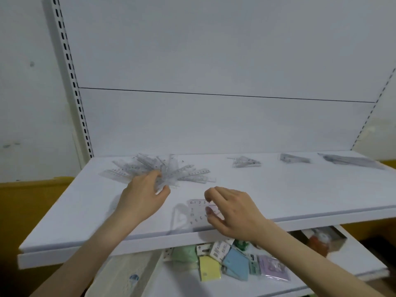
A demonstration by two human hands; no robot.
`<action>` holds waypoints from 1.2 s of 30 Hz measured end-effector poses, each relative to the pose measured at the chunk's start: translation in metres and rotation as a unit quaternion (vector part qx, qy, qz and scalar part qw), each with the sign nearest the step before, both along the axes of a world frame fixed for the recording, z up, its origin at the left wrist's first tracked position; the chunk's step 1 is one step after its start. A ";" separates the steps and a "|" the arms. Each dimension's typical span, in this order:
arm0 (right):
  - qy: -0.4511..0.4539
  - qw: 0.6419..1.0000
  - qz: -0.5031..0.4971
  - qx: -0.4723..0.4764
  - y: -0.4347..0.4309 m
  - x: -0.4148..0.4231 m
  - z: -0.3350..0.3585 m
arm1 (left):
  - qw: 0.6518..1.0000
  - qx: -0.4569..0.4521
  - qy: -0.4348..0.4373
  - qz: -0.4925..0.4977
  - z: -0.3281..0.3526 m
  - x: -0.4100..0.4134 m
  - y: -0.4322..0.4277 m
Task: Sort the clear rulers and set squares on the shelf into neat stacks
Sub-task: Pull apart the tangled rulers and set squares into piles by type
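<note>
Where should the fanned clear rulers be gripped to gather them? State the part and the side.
Probably at the near end where the fanned clear rulers cross, coming from the front, as the left hand does: their far ends splay too wide to span.

Two bare arms reach forward from the bottom of the view. The left arm (85, 254) comes up from the lower left, and its wrist is straight. The left hand (145, 196) has its back turned up. Its fingers (152, 175) curl over a bunch of clear rulers (184, 174), and its thumb (164, 191) presses from the near side, so it pinches them. The right arm (310, 260) comes in from the lower right. The right hand (233, 211) also has its back up, with bent fingers. Its first finger and thumb pinch a clear set square (197, 213). The two hands are near each other but do not touch.
</note>
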State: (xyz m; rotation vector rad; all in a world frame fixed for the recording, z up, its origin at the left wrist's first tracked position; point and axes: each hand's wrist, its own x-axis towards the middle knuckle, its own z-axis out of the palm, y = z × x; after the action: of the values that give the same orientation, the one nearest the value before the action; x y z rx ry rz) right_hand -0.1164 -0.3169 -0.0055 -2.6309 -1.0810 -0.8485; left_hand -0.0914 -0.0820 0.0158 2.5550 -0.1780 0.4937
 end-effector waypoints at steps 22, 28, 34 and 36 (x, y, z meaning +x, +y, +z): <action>0.186 0.974 -0.075 0.105 -0.326 0.011 0.005 | 0.932 -0.288 0.203 -0.084 0.004 0.035 -0.327; 0.237 0.958 -0.099 0.124 -0.424 0.063 0.011 | 0.959 -0.235 0.160 -0.004 -0.001 0.055 -0.402; 0.272 0.950 -0.104 0.114 -0.449 0.134 0.006 | 0.972 -0.178 0.150 0.035 -0.007 0.077 -0.420; 0.286 0.946 -0.094 0.120 -0.447 0.158 0.004 | 0.975 -0.166 0.143 0.045 -0.008 0.082 -0.420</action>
State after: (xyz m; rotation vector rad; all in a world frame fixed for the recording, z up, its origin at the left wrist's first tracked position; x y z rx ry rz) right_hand 0.0419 -0.7637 -0.0017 -2.5421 -0.5430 -0.1853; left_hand -0.0095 -0.5017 0.0077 2.2778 0.1156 0.1657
